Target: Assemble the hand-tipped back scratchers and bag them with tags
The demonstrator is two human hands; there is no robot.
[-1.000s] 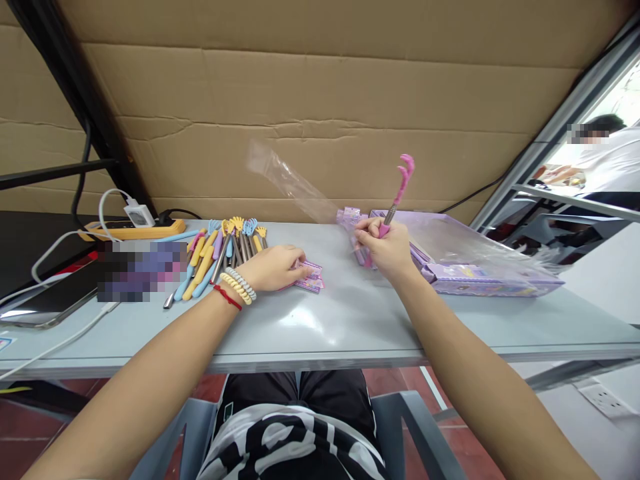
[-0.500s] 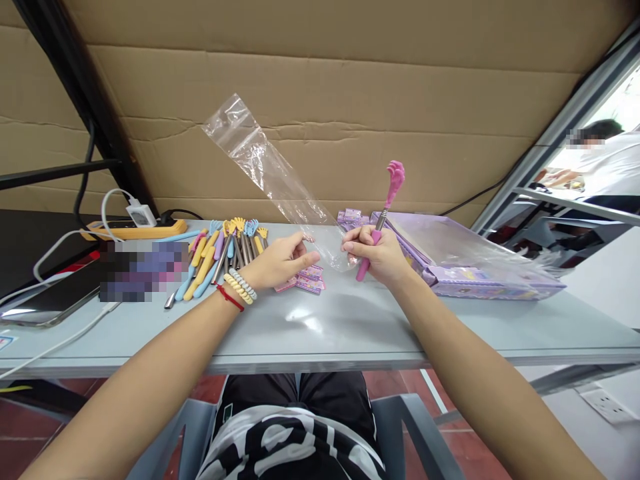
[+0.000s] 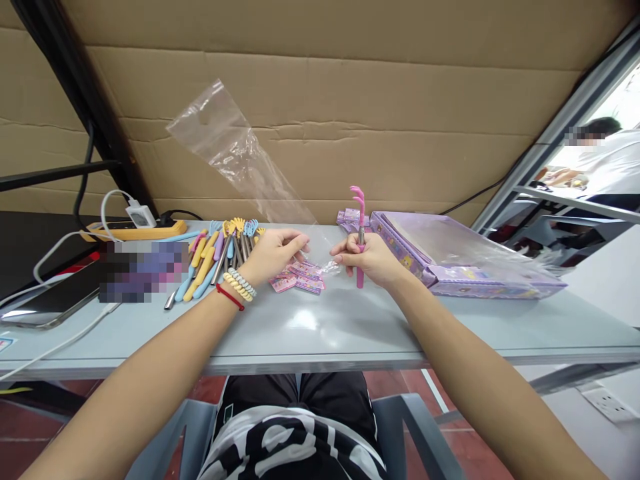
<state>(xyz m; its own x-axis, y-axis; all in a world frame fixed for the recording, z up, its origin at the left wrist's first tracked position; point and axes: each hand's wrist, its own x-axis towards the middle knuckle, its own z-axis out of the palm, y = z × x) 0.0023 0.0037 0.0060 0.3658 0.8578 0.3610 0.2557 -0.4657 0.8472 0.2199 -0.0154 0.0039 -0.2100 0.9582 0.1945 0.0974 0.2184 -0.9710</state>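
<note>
My right hand (image 3: 373, 259) is closed around the pink handle of a small back scratcher (image 3: 361, 207), which stands upright with its claw up and a metal shaft below it. The fingertips of that hand are also at the bottom end of a long clear plastic bag (image 3: 250, 160). The bag slants up to the left, its zip-top end highest. My left hand (image 3: 277, 255) has its thumb and fingers together at the bag's lower left edge. Under the bag lie several pink and purple cards (image 3: 305, 280). Beside my left hand is a pile of colourful back scratchers (image 3: 213, 257).
A purple box (image 3: 495, 288) with clear plastic bags in it stands at the right, with more cards (image 3: 349, 218) beside it. At the left are a phone (image 3: 55, 293), cables and a yellow power strip (image 3: 130, 231). Cardboard (image 3: 350, 100) walls the back. Another person (image 3: 610, 160) is far right.
The back scratcher has turned upright and moved left with my right hand. The bag's top has swung left and up. My left hand has shifted slightly left, its fingers closing at the bag's edge.
</note>
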